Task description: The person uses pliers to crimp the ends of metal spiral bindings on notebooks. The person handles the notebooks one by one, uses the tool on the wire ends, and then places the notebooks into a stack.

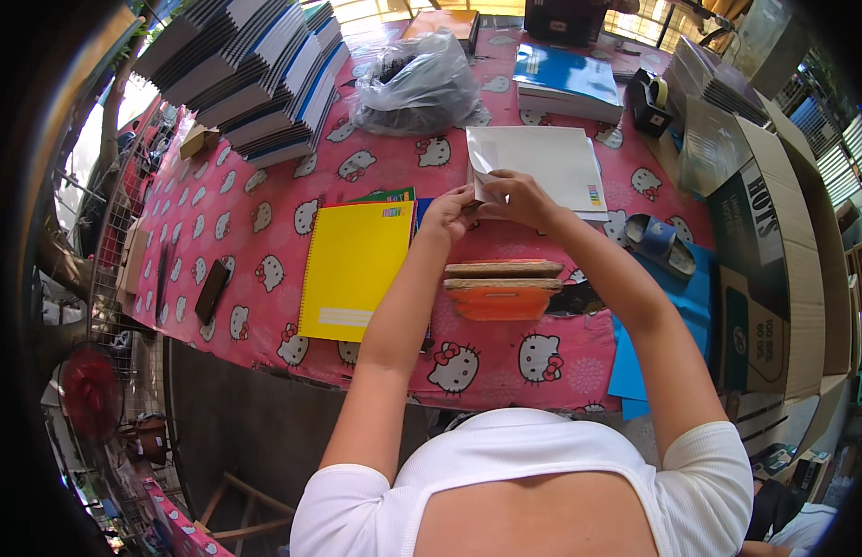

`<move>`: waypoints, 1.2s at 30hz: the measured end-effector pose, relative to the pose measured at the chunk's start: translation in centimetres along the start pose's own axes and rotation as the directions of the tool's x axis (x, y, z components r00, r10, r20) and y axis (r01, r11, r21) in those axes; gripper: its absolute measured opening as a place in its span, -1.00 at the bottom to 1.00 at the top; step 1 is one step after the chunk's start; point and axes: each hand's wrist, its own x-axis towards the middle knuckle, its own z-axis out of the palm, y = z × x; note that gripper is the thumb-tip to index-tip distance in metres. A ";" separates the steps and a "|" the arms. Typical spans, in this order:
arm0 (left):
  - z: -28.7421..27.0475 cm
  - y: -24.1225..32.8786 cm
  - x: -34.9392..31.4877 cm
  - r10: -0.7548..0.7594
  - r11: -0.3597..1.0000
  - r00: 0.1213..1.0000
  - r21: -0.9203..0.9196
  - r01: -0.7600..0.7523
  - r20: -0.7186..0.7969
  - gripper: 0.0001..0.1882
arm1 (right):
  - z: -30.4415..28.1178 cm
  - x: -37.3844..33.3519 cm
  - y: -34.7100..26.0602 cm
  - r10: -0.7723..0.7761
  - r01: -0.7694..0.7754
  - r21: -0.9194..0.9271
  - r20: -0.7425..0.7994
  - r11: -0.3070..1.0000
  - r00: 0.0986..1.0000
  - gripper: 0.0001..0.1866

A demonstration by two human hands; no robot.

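While the right hand (519, 197) pinches the curled lower-left corner of the white sheets (540, 160) on the desk (491, 360) — the left hand (451, 212) narrowed beside it, its grip unclear — uneven pulling could crease or tear the lifted edge.

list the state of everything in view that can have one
white sheets, stacked, left edge lifted
left hand, fingers bent, at that edge
right hand, fingers bent, at that edge
yellow notebook, closed, flat
clear plastic bag, bulging, dark contents showing
cardboard box, flaps open
tape dispenser, loaded with a roll
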 end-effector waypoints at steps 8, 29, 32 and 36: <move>-0.2 -0.1 0.2 0.032 0.997 0.996 -0.075 -0.026 0.078 -0.73 | 0.7 0.3 1.4 0.011 -0.007 0.020 -0.187 1.000 0.982 -0.75; -1.5 1.8 -7.1 0.638 0.370 0.671 0.614 -0.697 0.378 -0.52 | -5.1 -13.6 -1.4 0.618 -0.270 0.740 -0.241 0.616 0.749 -0.53; -0.9 -0.8 -6.4 0.563 0.628 0.793 0.503 -0.593 0.232 -0.53 | -2.1 -15.9 0.4 0.662 -0.341 0.724 -0.209 0.600 0.720 -0.50; -1.8 -0.3 -7.0 0.475 0.742 0.842 0.397 -0.540 0.256 -0.57 | -1.6 -15.3 -0.6 0.634 -0.520 0.383 -0.289 0.764 0.718 -0.50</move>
